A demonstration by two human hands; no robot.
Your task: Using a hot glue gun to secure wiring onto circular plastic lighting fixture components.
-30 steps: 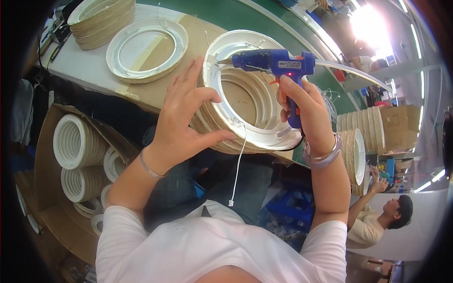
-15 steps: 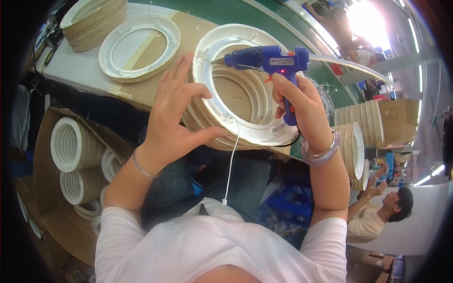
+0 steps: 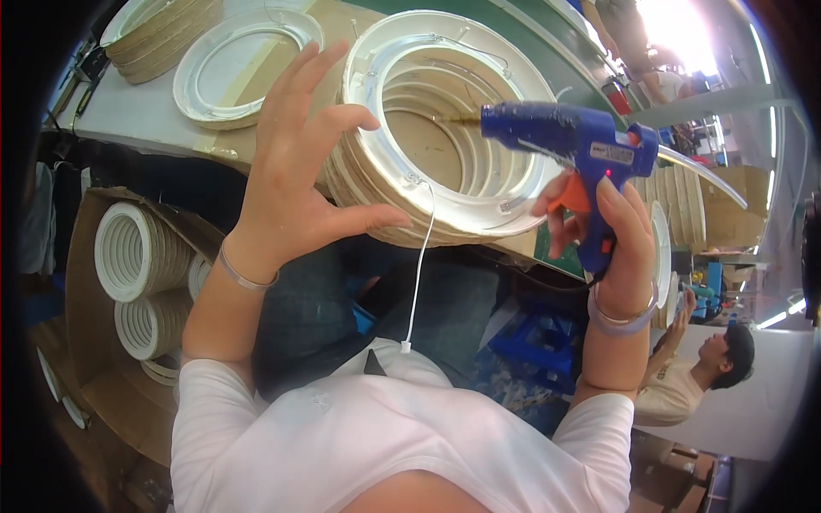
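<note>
A stack of white-rimmed rings with wrinkled, cream-coloured sides (image 3: 530,73) stands at the table's edge. From the top ring a thin white cable (image 3: 421,274) hangs toward me, with a small white connector at its end. My left hand (image 3: 286,175) is spread at the stack's left side, thumb and fingers apart, holding nothing; whether it touches the rim I cannot tell. My right hand (image 3: 629,231) grips a blue hot glue gun (image 3: 547,130), its orange trigger under the fingers. The nozzle points left, over the stack's central opening. A clear glue stick (image 3: 701,173) sticks out behind.
Another ring (image 3: 192,94) lies flat on the table, with a further stack (image 3: 162,47) behind it. At lower left a cardboard box (image 3: 90,368) holds several rings. A blue plastic stool (image 3: 534,342) stands below. More stacks and a seated person (image 3: 671,389) are at right.
My right hand has drawn the glue gun right and slightly down, away from the ring's left rim. My left hand stays spread. The stack sits a little higher in view.
</note>
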